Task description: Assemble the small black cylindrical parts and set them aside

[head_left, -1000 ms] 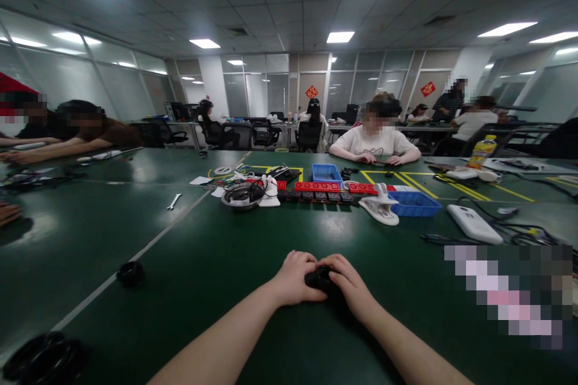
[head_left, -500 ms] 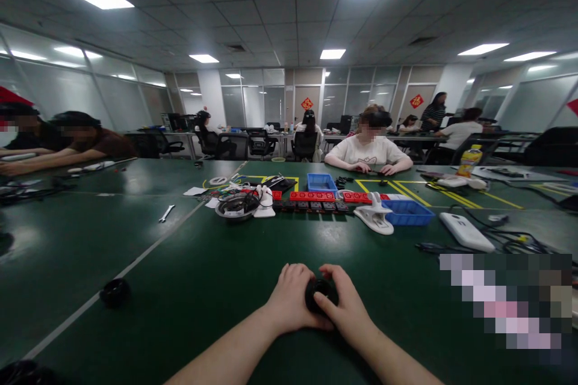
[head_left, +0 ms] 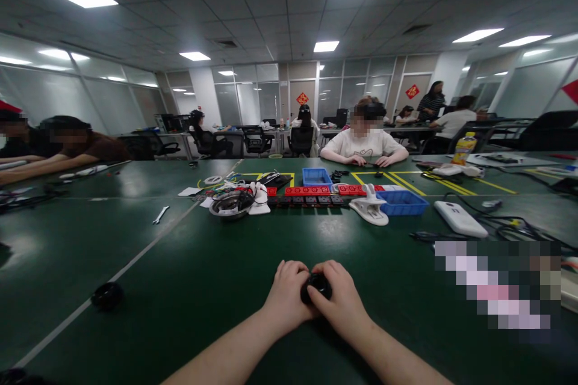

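Near the front of the green table (head_left: 217,264), both hands are around a small black round part (head_left: 321,284); its exact kind is hard to make out. My left hand (head_left: 291,290) is curled along its left side. From the right, my right hand (head_left: 339,289) grips it, thumb across the near side and fingers over the far edge. The fingers cover much of the part. Farther left on the table sits a similar black, hollow-looking round piece (head_left: 107,296).
An open-ended wrench (head_left: 161,215) lies at left. Ahead are a metal bowl (head_left: 231,204) with cables, red power strips (head_left: 307,191), a white clamp (head_left: 369,207) and a blue bin (head_left: 401,203). A white power bank (head_left: 460,218) lies right. Across the table sits a person (head_left: 365,143).
My right hand has closed farther over the black round part, its fingers coming nearer to my left hand. The whole view has shifted slightly.
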Tool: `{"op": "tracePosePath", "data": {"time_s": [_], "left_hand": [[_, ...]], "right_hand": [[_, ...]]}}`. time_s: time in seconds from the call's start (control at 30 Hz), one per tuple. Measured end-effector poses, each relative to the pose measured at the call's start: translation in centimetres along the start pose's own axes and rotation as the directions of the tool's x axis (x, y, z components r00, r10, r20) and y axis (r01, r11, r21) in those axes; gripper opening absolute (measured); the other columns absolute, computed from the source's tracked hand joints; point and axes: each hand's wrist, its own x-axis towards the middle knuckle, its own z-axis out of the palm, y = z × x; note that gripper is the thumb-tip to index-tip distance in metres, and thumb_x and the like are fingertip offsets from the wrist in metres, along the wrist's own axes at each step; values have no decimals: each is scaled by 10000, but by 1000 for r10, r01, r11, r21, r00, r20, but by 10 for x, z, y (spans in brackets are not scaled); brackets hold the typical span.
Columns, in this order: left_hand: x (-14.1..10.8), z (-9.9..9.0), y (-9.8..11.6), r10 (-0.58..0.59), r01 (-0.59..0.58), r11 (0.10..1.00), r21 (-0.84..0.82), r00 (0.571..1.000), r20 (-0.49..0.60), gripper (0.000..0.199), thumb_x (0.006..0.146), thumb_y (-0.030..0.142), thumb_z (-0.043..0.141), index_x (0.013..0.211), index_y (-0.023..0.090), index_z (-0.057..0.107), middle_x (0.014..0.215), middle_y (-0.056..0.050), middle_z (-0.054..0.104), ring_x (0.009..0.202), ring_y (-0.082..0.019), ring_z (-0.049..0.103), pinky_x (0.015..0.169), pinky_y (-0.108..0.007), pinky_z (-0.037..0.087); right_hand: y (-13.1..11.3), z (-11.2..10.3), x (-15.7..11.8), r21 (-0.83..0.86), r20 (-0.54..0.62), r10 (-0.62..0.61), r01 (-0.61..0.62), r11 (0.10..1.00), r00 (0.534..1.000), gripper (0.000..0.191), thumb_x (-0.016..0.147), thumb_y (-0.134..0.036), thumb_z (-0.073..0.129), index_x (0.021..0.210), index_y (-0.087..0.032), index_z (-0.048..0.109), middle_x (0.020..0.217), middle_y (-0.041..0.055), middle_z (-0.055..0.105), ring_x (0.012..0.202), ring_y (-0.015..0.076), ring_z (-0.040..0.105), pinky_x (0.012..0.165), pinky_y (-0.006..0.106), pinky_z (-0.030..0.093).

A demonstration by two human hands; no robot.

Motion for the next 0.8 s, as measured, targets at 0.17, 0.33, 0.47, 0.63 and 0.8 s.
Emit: {"op": "tracePosePath", "data": {"time_s": [0.17,0.33,0.47,0.63,0.8], "left_hand": [[3,-5,-10,112,-100,991,-86,983,146,492,557,405,723,1009,264,588,1053,-29,516,1019,-253,449,957,-426,307],[3,-7,-12,174,-157,983,-95,959,223,432,556,437,733,945,290,616,1116,-7,500,1088,-254,413,1022,-483,157],[2,-7,-10,140,-122,988,-93,966,219,502,583,416,712,1045,284,566,1112,-24,514,1087,-260,423,1022,-495,152],[3,-6,-12,131,-109,985,-134,978,162,519,642,377,671,1118,265,497,1105,-24,549,1067,-239,465,998,-462,231],[2,-3,-10,95,-77,985,-154,989,113,510,622,344,675,1092,247,500,1108,-30,551,1059,-243,482,1000,-460,236]], "right_hand": [[-2,-8,0,113,92,-135,124,986,987,229,623,-122,416,764,-217,569,772,18,583,802,200,510,821,389,355],[-5,-12,-1,139,142,-208,189,972,968,204,650,-137,412,697,-245,579,711,-13,603,824,196,526,957,444,236],[-4,-10,-3,143,118,-241,223,964,963,152,741,-222,461,803,-245,597,857,18,616,878,209,532,948,435,269],[7,-2,-5,67,3,-107,107,992,994,388,730,-340,551,1089,-210,487,1041,97,557,991,268,494,885,440,351],[12,5,-4,-11,-9,-6,6,1000,1000,421,686,-333,614,1053,-189,466,974,85,550,911,251,518,819,408,401]]}}
